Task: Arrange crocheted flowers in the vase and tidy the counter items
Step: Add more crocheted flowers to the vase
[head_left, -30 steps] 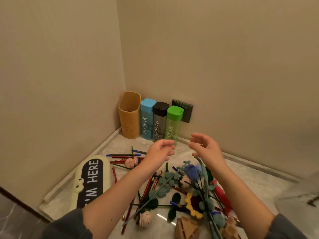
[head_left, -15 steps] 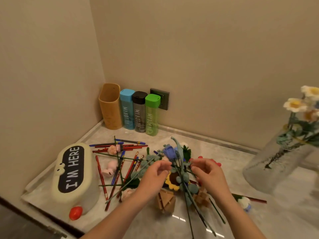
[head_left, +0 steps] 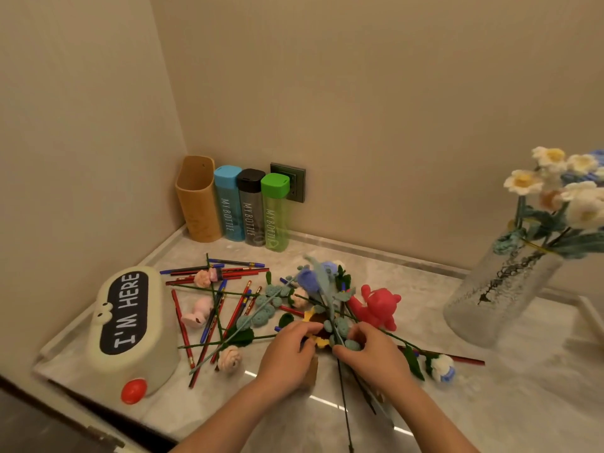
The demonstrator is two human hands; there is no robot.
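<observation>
A heap of crocheted flowers lies mixed with red and blue pencils on the marble counter. Both hands rest on its front edge. My left hand pinches the yellow sunflower. My right hand closes on a teal leaf sprig beside it. A blue flower and pink roses lie in the pile. A white-and-blue flower lies to the right. The frosted glass vase at the right holds white daisies.
A cream box reading "I'M HERE" sits at the left. An orange holder and three bottles stand in the corner by a wall socket. A red toy figure lies behind my right hand.
My view dropped and swung right, bringing the vase in. Both hands came down from mid-air onto the flower pile and closed on the sunflower and leaf sprig.
</observation>
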